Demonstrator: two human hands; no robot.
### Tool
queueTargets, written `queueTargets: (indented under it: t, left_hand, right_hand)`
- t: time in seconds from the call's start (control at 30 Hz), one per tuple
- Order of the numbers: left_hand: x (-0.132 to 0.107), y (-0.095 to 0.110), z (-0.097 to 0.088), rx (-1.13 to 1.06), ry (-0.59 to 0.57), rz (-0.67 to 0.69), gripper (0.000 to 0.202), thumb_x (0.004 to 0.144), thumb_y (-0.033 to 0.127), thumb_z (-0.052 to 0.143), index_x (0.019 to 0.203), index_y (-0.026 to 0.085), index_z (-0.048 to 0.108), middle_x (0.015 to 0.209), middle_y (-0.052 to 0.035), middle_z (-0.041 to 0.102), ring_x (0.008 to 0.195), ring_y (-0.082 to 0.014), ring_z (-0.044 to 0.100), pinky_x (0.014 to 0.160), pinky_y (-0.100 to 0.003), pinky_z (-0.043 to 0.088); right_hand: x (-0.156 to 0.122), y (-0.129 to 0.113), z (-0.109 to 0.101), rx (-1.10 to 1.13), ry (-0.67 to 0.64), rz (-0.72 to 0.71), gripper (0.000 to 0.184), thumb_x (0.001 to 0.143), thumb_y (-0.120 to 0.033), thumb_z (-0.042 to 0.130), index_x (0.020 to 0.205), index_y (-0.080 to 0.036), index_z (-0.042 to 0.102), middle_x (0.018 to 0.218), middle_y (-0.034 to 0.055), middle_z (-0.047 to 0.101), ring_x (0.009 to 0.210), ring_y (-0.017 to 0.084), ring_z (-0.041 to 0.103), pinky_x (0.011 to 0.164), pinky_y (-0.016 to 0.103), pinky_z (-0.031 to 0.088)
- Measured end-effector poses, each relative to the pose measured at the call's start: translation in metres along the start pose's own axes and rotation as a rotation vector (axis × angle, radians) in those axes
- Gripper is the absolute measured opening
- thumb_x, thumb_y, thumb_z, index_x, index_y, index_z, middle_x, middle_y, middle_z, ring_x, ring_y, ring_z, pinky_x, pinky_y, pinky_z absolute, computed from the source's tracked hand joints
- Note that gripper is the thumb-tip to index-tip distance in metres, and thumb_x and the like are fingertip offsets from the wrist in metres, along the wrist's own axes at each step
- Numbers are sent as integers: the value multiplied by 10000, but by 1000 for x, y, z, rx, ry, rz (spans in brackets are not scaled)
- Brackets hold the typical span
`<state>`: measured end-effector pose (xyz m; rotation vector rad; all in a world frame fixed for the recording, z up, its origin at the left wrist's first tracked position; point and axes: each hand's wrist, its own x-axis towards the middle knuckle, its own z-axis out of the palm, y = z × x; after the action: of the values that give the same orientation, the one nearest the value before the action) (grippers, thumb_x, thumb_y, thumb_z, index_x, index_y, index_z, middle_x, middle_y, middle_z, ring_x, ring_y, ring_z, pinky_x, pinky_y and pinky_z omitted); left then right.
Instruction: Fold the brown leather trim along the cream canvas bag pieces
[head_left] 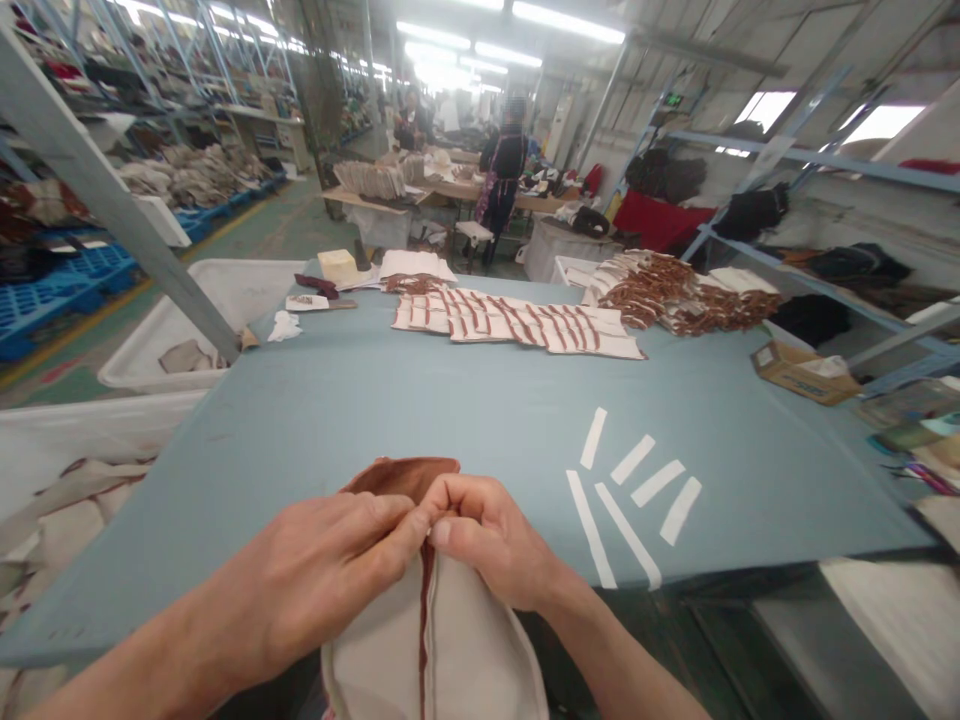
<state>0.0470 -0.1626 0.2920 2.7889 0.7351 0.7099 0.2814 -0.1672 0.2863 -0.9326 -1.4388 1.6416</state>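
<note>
A cream fabric piece (480,640) with a brown seam down its middle hangs over the near edge of the table. Its brown upper end (420,472) rests on the tabletop. My left hand (330,570) pinches the cloth near the top of the seam, fingers closed. Right against it, my right hand (484,530) is closed on the same spot with thumb and forefinger. What lies exactly between the fingertips is hidden. Several white strips (632,460) lie on the blue-grey table (315,420) to the right of my hands.
A row of overlapping cream-and-brown pieces (517,320) lies along the far side. Behind it to the right is a bigger heap (675,290). A cardboard box (802,372) sits at the right edge. White bins (150,350) stand left, beside a slanted metal post (127,200). A person (504,165) stands farther back.
</note>
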Motion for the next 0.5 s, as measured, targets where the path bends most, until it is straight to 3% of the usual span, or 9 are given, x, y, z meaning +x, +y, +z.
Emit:
queueTargets:
  t: [0.1, 0.2, 0.37, 0.5]
  left_hand:
    - [-1, 3, -1, 61, -44, 73, 537, 1077, 20, 349, 1552, 222, 497, 1115, -83, 809, 899, -231, 767, 809, -319, 572]
    - [4, 9, 0, 35, 17, 74, 467, 1101, 52, 380, 1514, 214, 526, 1073, -83, 817, 888, -235, 782, 824, -317, 589]
    - [18, 25, -12, -135, 112, -116, 256, 1033, 86, 529, 1173, 275, 630, 879, 55, 796, 701, -116, 750, 679, -188, 535]
    - [21, 31, -29, -205, 16, -241, 273, 933, 85, 522, 1039, 292, 665, 820, 105, 769, 669, -84, 723, 613, -161, 485]
  right_hand:
    - [0, 15, -1, 196, -34, 110, 213, 754, -384, 692, 802, -192, 614, 658, -50, 533, 589, 114, 409, 569, 233, 332]
    - [0, 22, 0, 270, -26, 195, 241, 738, -407, 708, 789, -199, 598, 625, -61, 500, 537, 104, 358, 507, 222, 267]
    - [-8, 2, 3, 81, -51, 39, 204, 764, -355, 700, 755, -213, 552, 638, -72, 454, 575, 100, 343, 540, 220, 285]
    - [-18, -14, 5, -194, 2, -133, 78, 796, -220, 642, 777, -219, 566, 646, -81, 485, 555, 92, 374, 534, 221, 317]
